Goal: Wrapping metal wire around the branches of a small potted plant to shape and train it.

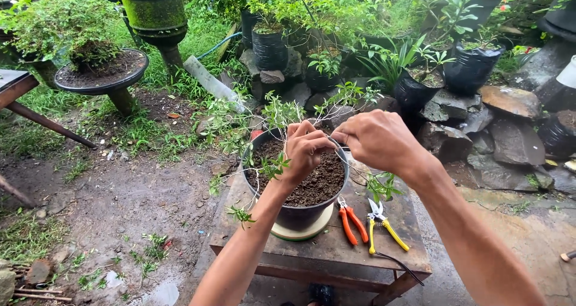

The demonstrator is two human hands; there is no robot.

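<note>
Head view, work in hand: both hands were raised over a small potted shrub [282, 117] whose thin branches arched to the left and right.
Left hand [304, 152]: fingers were curled together, pinching a thin branch or wire above the soil; which of the two could not be told.
Right hand [377, 139]: fingertips were closed on the same fine strand, just beside the left hand.
Pot [297, 213]: dark, round, filled with brown soil, it stood on a pale disc [300, 233] on the wooden table [324, 252].
Progress: judged as mid-work; several branches hung loose and untouched.
Tools: orange-handled pliers [351, 221] and yellow-handled pruning shears [384, 228] lay unused just right of the pot.
Surroundings: black nursery bags [471, 69], stones [510, 99] and a mossy pedestal [155, 15] stood well apart.
Obstruction: leafy twigs crossed between the hands.
</note>
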